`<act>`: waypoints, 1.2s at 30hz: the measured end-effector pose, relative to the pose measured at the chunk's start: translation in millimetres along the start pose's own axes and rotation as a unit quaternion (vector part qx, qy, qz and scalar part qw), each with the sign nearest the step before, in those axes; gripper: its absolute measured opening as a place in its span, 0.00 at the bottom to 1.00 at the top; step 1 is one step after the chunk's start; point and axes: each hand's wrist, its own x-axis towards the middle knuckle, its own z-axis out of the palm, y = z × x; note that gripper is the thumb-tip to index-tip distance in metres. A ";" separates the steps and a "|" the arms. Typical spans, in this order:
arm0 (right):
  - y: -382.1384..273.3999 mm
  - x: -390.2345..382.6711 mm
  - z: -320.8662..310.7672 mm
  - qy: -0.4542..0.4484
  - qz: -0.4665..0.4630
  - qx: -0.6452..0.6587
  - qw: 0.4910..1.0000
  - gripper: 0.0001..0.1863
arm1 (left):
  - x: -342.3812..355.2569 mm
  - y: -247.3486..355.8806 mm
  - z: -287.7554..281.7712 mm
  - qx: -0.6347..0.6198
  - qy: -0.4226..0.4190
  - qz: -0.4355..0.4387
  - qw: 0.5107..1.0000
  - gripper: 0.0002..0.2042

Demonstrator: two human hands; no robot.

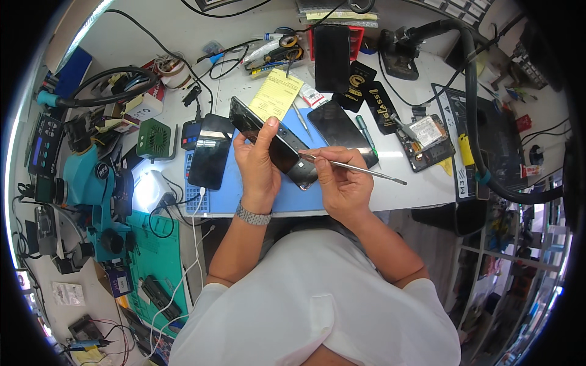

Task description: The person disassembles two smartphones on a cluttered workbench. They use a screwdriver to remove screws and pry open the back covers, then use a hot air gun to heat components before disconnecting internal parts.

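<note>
Dark phone [283, 157] up in the left hand [259, 163], thin metal tool [379, 175] in the right hand [347, 186].
So the left fingers are wrapped snugly round the phone, thumb on its upper side, keeping it tilted above the blue mat [232, 192] on the white counter [421, 183]. The right fingers are pinched tight on the tool, pen-style; its front end is right by the phone's lower part, but I can't tell if it's actually touching. Metal watch [253, 215] on the left wrist, btw. A second phone [210, 152] lies left of the hands, and another black phone [339, 125] lies past the right one with a green pen [366, 134] just beside it. Farther right there's a phone with its insides showing [424, 143]. Yellow paper slip [274, 91] is behind the held phone.
</note>
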 end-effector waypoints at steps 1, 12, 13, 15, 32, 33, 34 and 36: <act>0.4 -0.1 0.0 0.002 0.000 0.003 1.000 0.09 | -0.3 -0.7 0.7 0.007 0.008 0.006 1.000 0.29; 4.4 1.6 -8.1 0.005 -0.047 -0.062 0.997 0.08 | -4.8 -7.2 8.4 0.047 0.035 0.059 0.997 0.36; 5.3 3.5 -9.6 0.000 -0.059 -0.078 0.995 0.08 | -5.8 -7.1 9.0 0.052 0.029 0.066 0.996 0.36; 5.2 5.5 -11.9 -0.009 -0.082 -0.122 0.989 0.08 | -6.8 -6.1 9.8 0.060 0.021 0.078 0.995 0.36; 6.3 24.8 -8.3 -0.077 -0.311 -0.334 0.886 0.16 | -6.8 -1.7 6.1 0.086 -0.012 0.106 0.991 0.28; 4.8 24.2 -7.5 -0.083 -0.316 -0.353 0.877 0.16 | -8.2 -2.1 6.3 0.092 -0.008 0.110 0.990 0.28; 2.4 23.1 -6.7 -0.089 -0.322 -0.372 0.866 0.16 | -10.2 -2.4 7.2 0.098 -0.004 0.115 0.989 0.28; 2.3 22.6 -7.3 -0.088 -0.316 -0.374 0.867 0.16 | -12.6 -0.3 9.7 0.093 -0.005 0.119 0.988 0.28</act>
